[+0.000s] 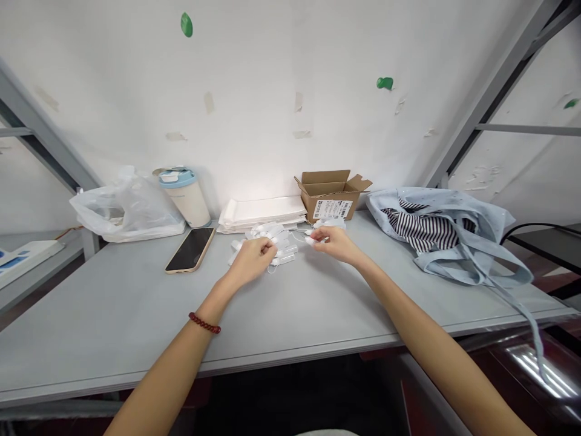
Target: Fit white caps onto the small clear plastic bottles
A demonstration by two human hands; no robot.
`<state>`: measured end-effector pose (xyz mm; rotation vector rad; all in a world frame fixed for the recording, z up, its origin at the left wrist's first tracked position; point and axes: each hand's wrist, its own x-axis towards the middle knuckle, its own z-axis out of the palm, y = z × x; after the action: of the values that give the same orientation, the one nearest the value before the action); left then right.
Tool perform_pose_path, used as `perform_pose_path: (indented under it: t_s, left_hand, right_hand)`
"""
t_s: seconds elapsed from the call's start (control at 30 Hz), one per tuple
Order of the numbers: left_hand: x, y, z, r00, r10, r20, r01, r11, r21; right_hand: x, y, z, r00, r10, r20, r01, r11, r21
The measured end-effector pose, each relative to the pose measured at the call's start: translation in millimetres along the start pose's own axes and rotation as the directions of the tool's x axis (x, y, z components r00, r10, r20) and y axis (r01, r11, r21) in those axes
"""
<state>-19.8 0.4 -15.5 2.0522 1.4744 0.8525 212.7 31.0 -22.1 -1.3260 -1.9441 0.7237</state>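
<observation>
A loose pile of small white and clear pieces (284,253), some with thin white cords, lies on the grey table. At the pile, my left hand (251,259) is closed in a pinch; whatever its fingertips hold is hidden. My right hand (334,243) pinches a small white piece (310,240) by its end, just right of the pile. A thin pale cord runs close to that piece. Behind the right hand lie more clear-wrapped pieces (330,223), in front of the open cardboard box (313,204). The pieces are too small to name exactly.
A stack of white envelopes or sheets (263,211) lies behind the pile. To the left are a phone (190,250), a tumbler with a blue lid (188,200) and a white plastic bag (129,209). A light blue cloth bag (472,209) with straps occupies the table's right side.
</observation>
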Motion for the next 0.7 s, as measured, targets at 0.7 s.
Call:
perform_pose_path:
  t_s: [0.7]
  left_hand:
    - [-1, 3, 12.2, 0.993, 0.109, 0.048, -0.104, 0.99, -0.096]
  right_hand:
    - [-13, -23, 7, 0.981, -0.162, 0.111, 0.138, 0.97, 0.201]
